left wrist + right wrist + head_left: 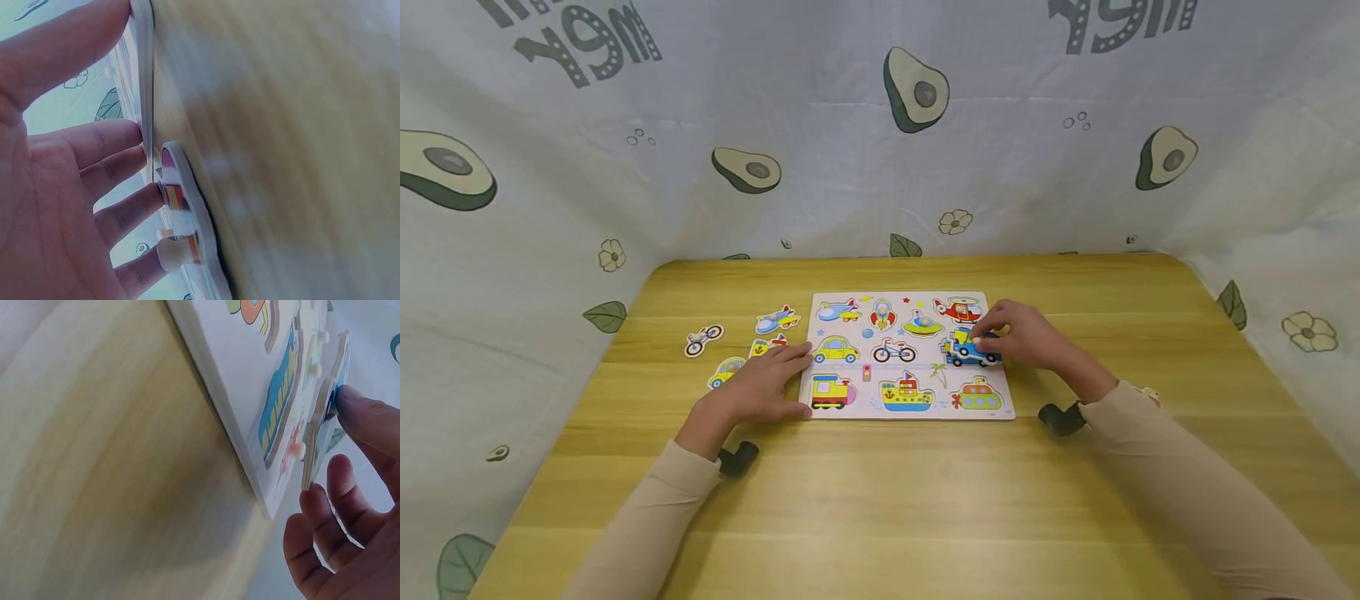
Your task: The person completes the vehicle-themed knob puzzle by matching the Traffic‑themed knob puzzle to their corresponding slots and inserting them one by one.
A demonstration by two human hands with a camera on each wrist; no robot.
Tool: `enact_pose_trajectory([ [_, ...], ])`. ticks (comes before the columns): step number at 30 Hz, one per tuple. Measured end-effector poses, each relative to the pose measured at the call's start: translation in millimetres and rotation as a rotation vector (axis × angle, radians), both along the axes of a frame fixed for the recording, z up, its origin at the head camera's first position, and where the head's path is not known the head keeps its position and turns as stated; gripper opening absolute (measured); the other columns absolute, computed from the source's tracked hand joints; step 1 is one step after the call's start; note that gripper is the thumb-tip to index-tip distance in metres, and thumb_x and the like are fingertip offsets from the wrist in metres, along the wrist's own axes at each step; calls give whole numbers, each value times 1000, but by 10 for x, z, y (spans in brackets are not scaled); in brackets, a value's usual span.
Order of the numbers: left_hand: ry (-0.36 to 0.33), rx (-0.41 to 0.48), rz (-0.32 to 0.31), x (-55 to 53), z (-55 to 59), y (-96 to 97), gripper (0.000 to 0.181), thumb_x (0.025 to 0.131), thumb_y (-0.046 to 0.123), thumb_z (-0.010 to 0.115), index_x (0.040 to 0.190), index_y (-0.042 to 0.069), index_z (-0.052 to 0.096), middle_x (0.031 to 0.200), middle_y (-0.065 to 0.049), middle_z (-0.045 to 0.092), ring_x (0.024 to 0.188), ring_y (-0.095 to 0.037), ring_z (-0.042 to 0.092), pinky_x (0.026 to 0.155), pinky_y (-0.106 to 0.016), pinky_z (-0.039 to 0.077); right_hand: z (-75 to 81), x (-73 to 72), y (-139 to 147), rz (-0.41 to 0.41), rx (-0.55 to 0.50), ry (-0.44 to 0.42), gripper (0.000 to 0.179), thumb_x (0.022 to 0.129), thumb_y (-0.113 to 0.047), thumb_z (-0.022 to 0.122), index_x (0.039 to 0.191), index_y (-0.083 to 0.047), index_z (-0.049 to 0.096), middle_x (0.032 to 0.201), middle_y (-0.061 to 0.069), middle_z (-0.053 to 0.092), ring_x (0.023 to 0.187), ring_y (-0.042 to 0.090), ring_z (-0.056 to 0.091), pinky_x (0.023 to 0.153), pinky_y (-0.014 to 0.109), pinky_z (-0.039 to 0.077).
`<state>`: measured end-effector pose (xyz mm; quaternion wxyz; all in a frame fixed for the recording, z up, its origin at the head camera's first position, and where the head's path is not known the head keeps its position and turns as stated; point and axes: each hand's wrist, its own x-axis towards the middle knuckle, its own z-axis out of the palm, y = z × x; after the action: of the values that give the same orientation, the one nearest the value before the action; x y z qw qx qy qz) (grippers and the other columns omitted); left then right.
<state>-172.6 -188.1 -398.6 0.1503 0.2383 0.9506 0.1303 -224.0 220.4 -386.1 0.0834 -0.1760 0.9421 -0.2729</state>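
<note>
My right hand [1028, 337] pinches a blue-and-yellow truck puzzle piece [987, 353] by its small knob. The piece tilts just over the matching truck picture at the right side of the puzzle board [867, 402]. In the right wrist view, the thumb lies on the face of the truck piece [322, 437], which is above the board's surface. My left hand [758, 385] lies at the board's left edge, fingers spread, its fingertips and thumb at the rim. Beside its fingers is a ship piece [181, 215] with a pale knob, partly hidden by the hand in the head view.
Left of the board lie a bicycle piece [703, 340], a plane piece [777, 320] and a yellow car piece [726, 372]. Another small piece [1152, 395] shows past my right forearm. A patterned cloth [850, 200] hangs behind the wooden table [895, 500].
</note>
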Motion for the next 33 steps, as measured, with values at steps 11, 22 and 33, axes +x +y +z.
enact_pose_trajectory([
  [11, 12, 14, -7, -4, -1, 12, 82, 83, 42, 75, 150, 6, 42, 162, -9, 33, 150, -39, 28, 118, -61, 30, -27, -14, -73, -10, 12, -42, 16, 90, -14, 72, 104, -8, 76, 104, 13, 57, 92, 25, 52, 73, 29, 43],
  [22, 23, 19, -12, -2, 5, -2, 80, 83, 40, 75, 149, 6, 44, 161, -9, 35, 149, -39, 29, 117, -62, 30, -139, -40, -60, -13, -6, -68, 16, 90, -13, 71, 103, -7, 76, 104, 13, 57, 89, 22, 50, 72, 28, 42],
  [33, 17, 12, -7, -6, -4, -11, 82, 83, 42, 75, 150, 6, 43, 162, -9, 35, 149, -38, 30, 117, -61, 31, -145, -34, -98, -24, 0, -82, 19, 90, -15, 72, 106, -7, 77, 107, 13, 59, 93, 23, 52, 76, 27, 43],
])
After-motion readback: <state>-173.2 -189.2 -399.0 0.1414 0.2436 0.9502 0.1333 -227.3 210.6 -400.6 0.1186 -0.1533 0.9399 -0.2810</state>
